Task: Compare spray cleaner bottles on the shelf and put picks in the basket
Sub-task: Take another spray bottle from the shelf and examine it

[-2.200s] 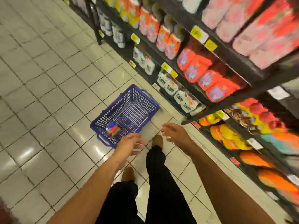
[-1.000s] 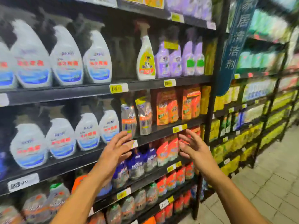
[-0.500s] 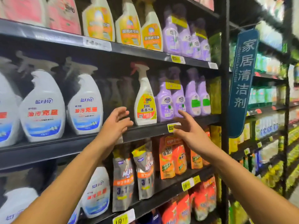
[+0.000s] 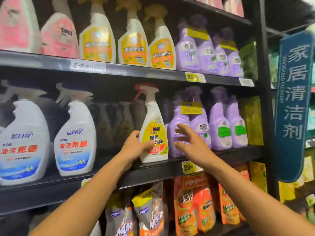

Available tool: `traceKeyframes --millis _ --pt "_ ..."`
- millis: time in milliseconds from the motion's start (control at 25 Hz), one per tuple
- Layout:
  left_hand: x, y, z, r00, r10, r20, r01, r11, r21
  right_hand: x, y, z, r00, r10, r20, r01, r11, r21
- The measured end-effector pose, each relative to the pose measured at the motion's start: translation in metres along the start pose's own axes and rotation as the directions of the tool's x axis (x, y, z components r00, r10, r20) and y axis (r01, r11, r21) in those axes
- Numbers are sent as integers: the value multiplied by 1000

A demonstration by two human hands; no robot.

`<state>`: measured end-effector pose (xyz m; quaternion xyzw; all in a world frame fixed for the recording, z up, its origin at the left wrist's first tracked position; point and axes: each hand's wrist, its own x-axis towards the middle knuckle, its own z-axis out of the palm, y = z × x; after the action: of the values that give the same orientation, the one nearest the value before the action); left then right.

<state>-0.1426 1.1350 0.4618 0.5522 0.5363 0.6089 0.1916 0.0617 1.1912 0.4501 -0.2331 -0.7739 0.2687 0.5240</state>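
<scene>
Stage: early, by my reading; the comparing is only starting and no pick has left the shelf in this view.
Left hand: the left hand (image 4: 134,147) is wrapped on the lower body of the yellow-label spray bottle (image 4: 153,132), thumb across the label, fingers behind it.
Right hand: the right hand (image 4: 189,142) has its fingers spread and holds nothing, hovering in front of the purple spray bottles (image 4: 201,126), not clearly touching.
Bottle place: the yellow-label spray bottle stands upright at the front edge of the middle shelf (image 4: 153,172), just left of the purple ones.
Other candidates: two white spray bottles (image 4: 75,138) stand further left along the same shelf.
Basket: out of view.
Left to do: lift out, compare, choose, then carry picks to the basket.
</scene>
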Motion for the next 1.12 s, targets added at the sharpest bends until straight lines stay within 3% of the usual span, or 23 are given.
traceKeyframes --millis 200,360,520,680,800,1000,1120 --pt "-3 9 6 990 -63 -124 56 996 -64 22 15 -3 996 -69 51 66 996 54" --pt "-33 14 14 986 -142 -90 129 982 -137 32 11 0 997 -59 55 42 962 269" --pt "-71 18 25 994 -72 -78 68 996 -61 33 -2 13 981 -41 188 -46 899 436" --pt "-105 14 37 993 -4 -115 -2 999 -52 14 -9 24 952 -103 289 -114 756 645" --pt "-132 7 43 987 8 -163 -22 996 -81 -9 -9 31 955 -165 247 -39 754 655" --pt "-172 -19 46 993 -16 -114 -13 968 -249 -46 -15 41 958 -141 248 -70 728 682" --pt "-191 -33 48 992 15 -124 -44 972 -232 -64 -21 45 954 -155 257 -63 734 676"
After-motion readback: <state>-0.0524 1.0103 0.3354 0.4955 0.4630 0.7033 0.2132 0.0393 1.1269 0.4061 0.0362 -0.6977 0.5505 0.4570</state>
